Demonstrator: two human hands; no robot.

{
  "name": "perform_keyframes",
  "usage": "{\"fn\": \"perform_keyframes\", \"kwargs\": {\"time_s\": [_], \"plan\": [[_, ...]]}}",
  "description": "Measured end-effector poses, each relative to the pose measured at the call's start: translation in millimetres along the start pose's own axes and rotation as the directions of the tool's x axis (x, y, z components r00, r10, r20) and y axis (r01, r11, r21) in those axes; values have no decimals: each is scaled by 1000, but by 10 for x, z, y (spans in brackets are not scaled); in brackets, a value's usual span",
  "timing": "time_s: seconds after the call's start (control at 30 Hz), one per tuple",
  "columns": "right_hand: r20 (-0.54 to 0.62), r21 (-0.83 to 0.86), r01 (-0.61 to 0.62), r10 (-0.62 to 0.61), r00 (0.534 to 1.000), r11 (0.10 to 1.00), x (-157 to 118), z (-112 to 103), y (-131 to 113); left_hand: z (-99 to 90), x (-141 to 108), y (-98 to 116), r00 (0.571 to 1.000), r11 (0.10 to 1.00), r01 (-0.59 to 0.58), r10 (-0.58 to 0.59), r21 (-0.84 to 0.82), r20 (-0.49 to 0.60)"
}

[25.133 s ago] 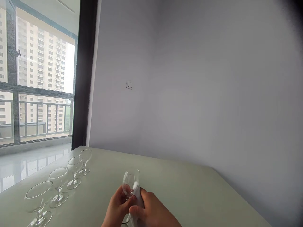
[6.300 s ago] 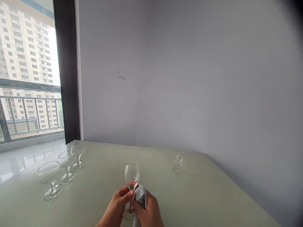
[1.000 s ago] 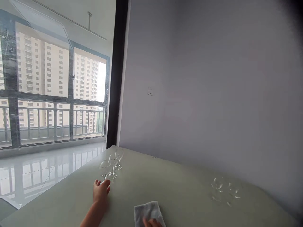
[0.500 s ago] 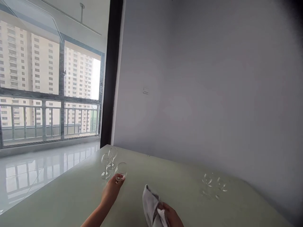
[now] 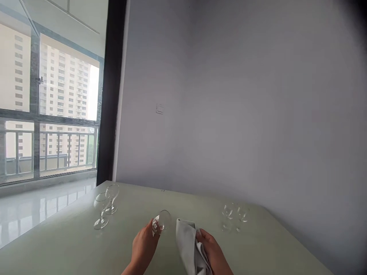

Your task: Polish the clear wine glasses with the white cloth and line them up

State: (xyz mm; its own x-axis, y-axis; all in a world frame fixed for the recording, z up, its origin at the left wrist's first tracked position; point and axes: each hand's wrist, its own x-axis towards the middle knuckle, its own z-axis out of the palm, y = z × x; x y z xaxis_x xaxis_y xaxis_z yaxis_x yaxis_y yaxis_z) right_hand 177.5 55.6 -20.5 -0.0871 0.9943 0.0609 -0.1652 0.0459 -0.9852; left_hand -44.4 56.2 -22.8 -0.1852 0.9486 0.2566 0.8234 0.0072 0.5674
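Closed around the lower part of a clear wine glass is my left hand. The glass is tilted, its bowl toward the right and its rim facing the cloth. My right hand grips a grey cloth, which hangs in folds below and left of the fingers. A small gap separates glass and cloth. To the left, two more clear stemmed glasses stand upright on the pale green table, close to each other.
Two small clear glasses are at the table's right side, near the back wall. A wall switch is above the table. Beyond a dark door frame at the left are large windows.
My left hand has lifted the wine glass off to the right, away from the two standing glasses and closer to the cloth. The view has turned right.
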Motion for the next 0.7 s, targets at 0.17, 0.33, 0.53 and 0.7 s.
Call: {"fn": "perform_keyframes", "kwargs": {"time_s": [0.17,0.33,0.53,0.7], "plan": [[10,-33,-19,19,1000,999,-66,-66,-138,-57,-5,-176,997,998,67,-67,12,22],[46,96,-89,85,995,991,-181,-12,-287,-91,8,-214,995,996,91,-92,11,40],[31,405,-177,179,983,897,-238,68,-255,-59,-12,-170,998,999,46,-47,14,44],[-16,426,-283,320,947,859,-119,70,-50,-57,-28,-147,999,999,2,-3,37,40]]}}
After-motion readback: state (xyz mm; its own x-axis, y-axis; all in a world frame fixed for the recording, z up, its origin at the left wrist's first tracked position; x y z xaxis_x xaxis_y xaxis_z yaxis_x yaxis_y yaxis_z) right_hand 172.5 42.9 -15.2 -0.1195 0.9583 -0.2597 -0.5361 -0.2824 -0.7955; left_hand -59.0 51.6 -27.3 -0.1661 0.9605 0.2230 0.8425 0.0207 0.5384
